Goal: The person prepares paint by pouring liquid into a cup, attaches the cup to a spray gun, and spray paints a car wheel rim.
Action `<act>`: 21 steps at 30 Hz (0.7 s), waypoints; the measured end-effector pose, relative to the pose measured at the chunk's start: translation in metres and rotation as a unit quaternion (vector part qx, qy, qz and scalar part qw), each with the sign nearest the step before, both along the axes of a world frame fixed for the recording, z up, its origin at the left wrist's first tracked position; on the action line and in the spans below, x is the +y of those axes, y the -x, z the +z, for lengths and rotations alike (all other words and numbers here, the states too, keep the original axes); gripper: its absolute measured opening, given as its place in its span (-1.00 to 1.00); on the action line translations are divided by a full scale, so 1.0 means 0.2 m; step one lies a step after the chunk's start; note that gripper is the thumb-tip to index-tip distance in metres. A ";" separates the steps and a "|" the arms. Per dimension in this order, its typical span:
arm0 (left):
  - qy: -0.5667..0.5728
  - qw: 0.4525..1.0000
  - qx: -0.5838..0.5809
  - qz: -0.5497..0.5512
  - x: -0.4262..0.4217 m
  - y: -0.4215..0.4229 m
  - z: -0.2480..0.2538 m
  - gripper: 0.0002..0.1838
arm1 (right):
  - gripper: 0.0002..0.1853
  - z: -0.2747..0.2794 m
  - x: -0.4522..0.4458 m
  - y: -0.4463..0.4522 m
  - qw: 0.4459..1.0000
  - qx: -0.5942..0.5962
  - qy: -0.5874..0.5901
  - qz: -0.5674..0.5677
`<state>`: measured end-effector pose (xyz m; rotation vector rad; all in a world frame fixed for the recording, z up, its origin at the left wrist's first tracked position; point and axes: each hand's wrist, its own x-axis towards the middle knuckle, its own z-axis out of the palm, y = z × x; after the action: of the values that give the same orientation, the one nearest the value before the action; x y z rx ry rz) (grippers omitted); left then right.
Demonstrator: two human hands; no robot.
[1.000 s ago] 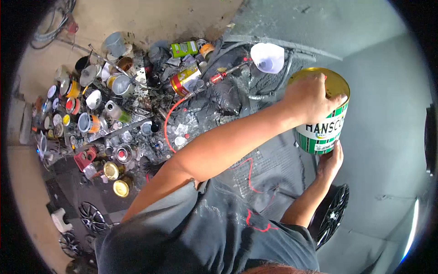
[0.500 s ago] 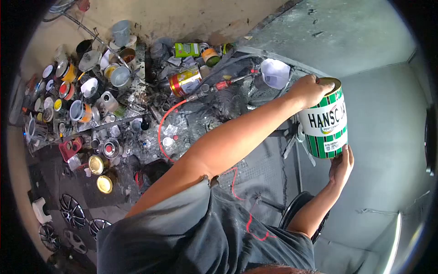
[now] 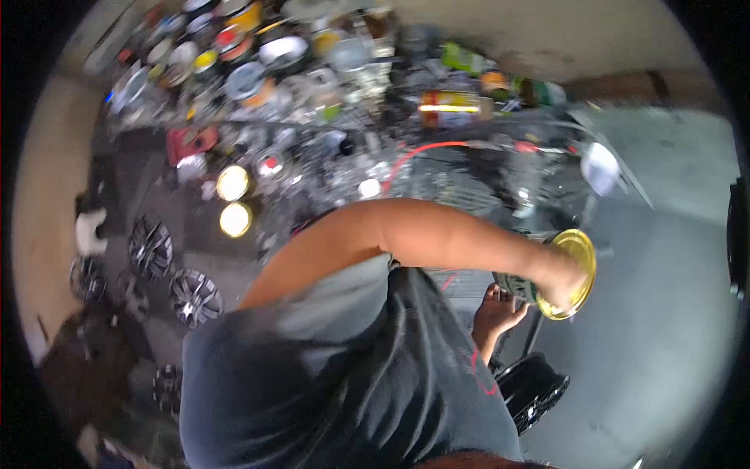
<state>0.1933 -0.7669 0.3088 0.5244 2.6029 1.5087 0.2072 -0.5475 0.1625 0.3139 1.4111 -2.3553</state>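
Note:
A green and white paint can (image 3: 522, 288) is tilted at the right, its round gold end (image 3: 580, 248) turned up toward me. My left hand (image 3: 561, 283) reaches across and grips the can at this gold end; motion blurs its fingers. Underneath, my right hand (image 3: 500, 314) has its fingers curled against the can's side, palm up. My left forearm and hand hide much of the can's body and its lettering.
A bench at the back carries many cups and tins, including a yellow-red tin (image 3: 449, 109). A spray gun with a red hose (image 3: 422, 148) lies there too. Two gold-topped tins (image 3: 234, 220) stand at left. Wheel rims (image 3: 195, 298) lie on the floor; a black rim (image 3: 533, 391) stands lower right.
The paint can has come down and toward me, tipping from label-facing to gold end facing me. Both hands have moved with it. My view has turned, so the bench appears shifted.

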 end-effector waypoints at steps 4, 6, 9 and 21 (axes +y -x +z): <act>-0.058 0.988 -0.099 0.100 -0.10 -0.52 -0.46 -0.22 | -0.32 -0.47 -0.04 -0.21 0.950 -0.023 -0.286 0.120; -0.108 0.961 -0.222 0.125 -0.22 -0.76 -0.68 -0.16 | -0.34 -0.62 -0.11 -0.31 0.890 -0.048 -0.394 0.224; -0.207 0.896 -0.328 0.215 -0.38 -1.14 -1.10 -0.07 | -0.36 -0.74 -0.21 -0.50 0.809 -0.066 -0.446 0.377; -0.071 0.703 -0.502 0.498 -0.87 -2.44 -2.35 0.10 | -0.44 -0.73 -0.58 -0.94 0.607 0.035 -0.460 0.647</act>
<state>0.6811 -0.9400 -0.1605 -1.5329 1.7529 1.4417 0.3952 -0.6627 0.0169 -0.4656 1.7898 -0.3718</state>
